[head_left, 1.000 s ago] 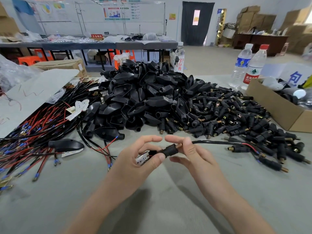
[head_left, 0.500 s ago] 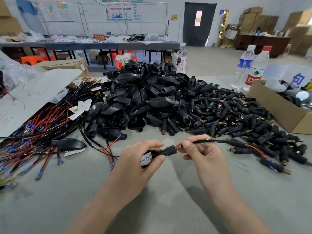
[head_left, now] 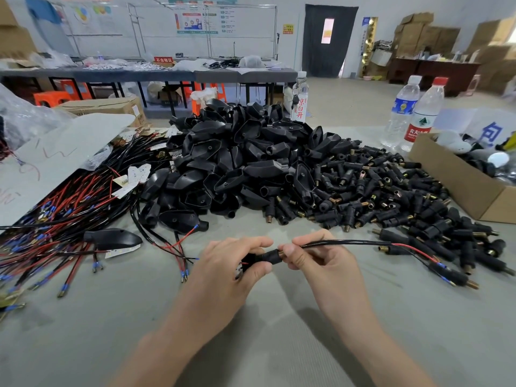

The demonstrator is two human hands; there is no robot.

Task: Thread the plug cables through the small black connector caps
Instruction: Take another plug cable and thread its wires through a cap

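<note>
Left hand (head_left: 231, 263): fingers and thumb are curled round a small black connector cap (head_left: 269, 256), held just above the desk (head_left: 279, 344).
Right hand (head_left: 321, 261): pinches the black cable (head_left: 349, 243) right at the cap's brass-coloured end.
Cable: runs from the cap out to the right and splits into red and black wires.
Loose caps (head_left: 391, 196): heaped on the desk behind the hands.
</note>
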